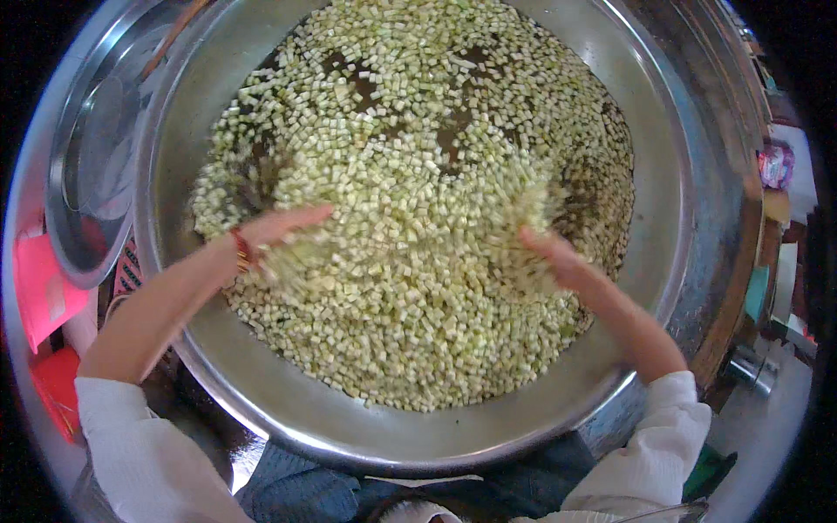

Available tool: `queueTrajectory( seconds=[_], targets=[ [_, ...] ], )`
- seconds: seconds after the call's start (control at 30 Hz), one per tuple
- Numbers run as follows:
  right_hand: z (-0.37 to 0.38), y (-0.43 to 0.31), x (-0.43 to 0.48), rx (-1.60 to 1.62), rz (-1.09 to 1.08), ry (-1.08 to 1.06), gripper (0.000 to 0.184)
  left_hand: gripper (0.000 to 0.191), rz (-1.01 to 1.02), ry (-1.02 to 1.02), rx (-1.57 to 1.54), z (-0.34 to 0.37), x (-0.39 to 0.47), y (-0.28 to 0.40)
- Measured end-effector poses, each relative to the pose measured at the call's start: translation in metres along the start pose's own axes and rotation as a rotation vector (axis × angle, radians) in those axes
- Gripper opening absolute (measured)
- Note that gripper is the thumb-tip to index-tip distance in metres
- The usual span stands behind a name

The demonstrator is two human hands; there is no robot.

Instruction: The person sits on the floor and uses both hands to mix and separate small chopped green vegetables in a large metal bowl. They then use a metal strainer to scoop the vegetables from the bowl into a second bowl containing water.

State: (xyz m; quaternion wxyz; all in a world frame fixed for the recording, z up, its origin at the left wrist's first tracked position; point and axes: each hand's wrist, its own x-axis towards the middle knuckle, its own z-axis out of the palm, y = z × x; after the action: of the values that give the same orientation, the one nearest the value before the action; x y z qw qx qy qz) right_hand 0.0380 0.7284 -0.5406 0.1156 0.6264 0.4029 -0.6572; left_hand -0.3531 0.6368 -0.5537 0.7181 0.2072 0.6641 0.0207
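Note:
In front of me a wide round metal basin (418,435) holds a large mass of small diced pale green vegetable pieces (418,261). My left hand (284,225) is among the pieces on the left side, with a red band (242,250) around its wrist. On the right, my right hand (552,258) is sunk in the pieces, its thumb side showing. The pieces around both hands are blurred by motion. Most fingers of both hands are hidden, so what they hold cannot be made out. Dark gaps show between the pieces towards the far side.
Left of the basin stands another round metal vessel (62,196), with a thin brown stick (173,39) across its far part. Pink (49,287) and red (55,389) plastic items lie below it. Along the right are a worn wooden edge (732,314) and a metal cup (752,369).

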Motion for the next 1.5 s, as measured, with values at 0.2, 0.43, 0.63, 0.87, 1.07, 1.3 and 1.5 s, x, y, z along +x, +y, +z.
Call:
queueTrajectory(
  seconds=[0.2,0.43,0.63,0.87,1.07,1.3,1.5],
  targets=[
    [0.113,0.028,-0.005,0.474,-0.077,-0.335,0.035,0.044,0.174,-0.404,-0.637,0.137,-0.011,-0.012],
    [0.019,-0.043,-0.068,-0.360,-0.453,0.125,0.033,0.039,0.665,0.058,0.074,0.096,-0.063,0.048],
    [-0.081,0.025,-0.055,-0.652,-0.301,0.176,0.052,0.066,0.323,0.604,1.122,0.024,-0.065,-0.010],
    [0.084,0.082,-0.023,0.045,0.101,-0.422,0.069,0.048,0.066,-0.575,-0.543,0.151,0.001,-0.045],
    [0.087,0.010,0.006,0.283,-0.517,-0.117,0.046,0.039,0.469,-0.465,-0.361,0.130,0.010,0.010],
    [-0.065,0.016,-0.018,-0.541,-0.300,0.327,0.064,0.063,0.273,0.318,0.825,0.036,0.004,0.018],
    [0.054,0.106,-0.031,-0.024,0.042,-0.344,0.056,0.069,-0.008,-0.434,-0.194,0.162,-0.003,-0.030]
  ],
)
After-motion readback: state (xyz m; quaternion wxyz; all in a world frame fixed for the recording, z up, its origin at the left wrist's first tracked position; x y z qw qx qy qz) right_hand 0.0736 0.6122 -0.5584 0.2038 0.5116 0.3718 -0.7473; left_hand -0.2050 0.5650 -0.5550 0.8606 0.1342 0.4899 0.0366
